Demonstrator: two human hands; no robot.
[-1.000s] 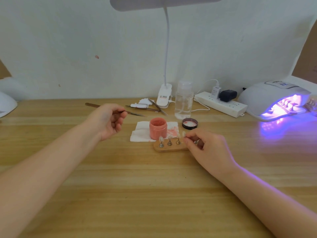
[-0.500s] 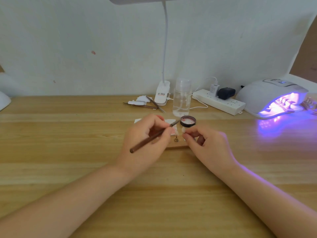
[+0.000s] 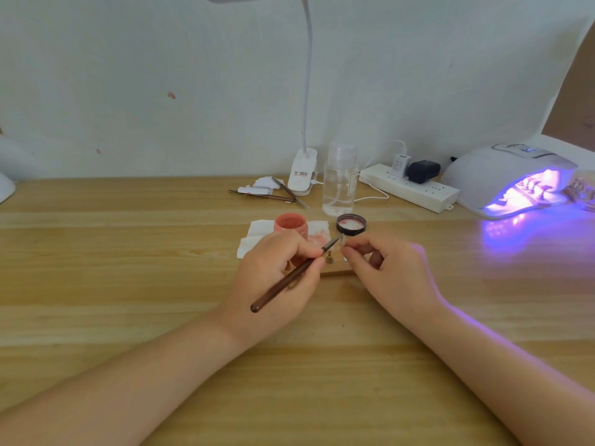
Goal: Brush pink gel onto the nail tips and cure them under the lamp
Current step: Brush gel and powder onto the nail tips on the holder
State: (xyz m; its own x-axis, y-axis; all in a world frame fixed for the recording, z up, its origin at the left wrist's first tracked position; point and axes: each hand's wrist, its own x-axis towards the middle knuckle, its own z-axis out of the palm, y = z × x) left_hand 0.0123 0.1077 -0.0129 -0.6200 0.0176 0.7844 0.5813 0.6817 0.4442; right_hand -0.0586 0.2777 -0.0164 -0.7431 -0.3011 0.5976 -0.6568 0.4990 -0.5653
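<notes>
My left hand (image 3: pixel 277 278) grips a brown-handled brush (image 3: pixel 289 278), its tip touching a small clear nail tip (image 3: pixel 343 242). My right hand (image 3: pixel 386 272) pinches that nail tip on its stand between thumb and forefinger. Under both hands lies a small wooden holder (image 3: pixel 338 271) with a brass peg (image 3: pixel 329 258) showing; the rest of it is hidden. The open pink gel jar (image 3: pixel 290 224) stands just behind my left hand on a stained white tissue (image 3: pixel 257 233). At the far right the white curing lamp (image 3: pixel 502 175) glows violet, with nail tips inside.
The jar's black lid (image 3: pixel 351 225) lies inner side up beside a clear liquid bottle (image 3: pixel 339 181). Tweezers and tools (image 3: pixel 273 194), a clip lamp's base (image 3: pixel 302 172) and a white power strip (image 3: pixel 412 188) line the wall. The wooden table (image 3: pixel 128 284) spreads to the left.
My left hand came from the left with the brush to the holder and now has its tip on the nail tip. My right hand stayed pinching the tip.
</notes>
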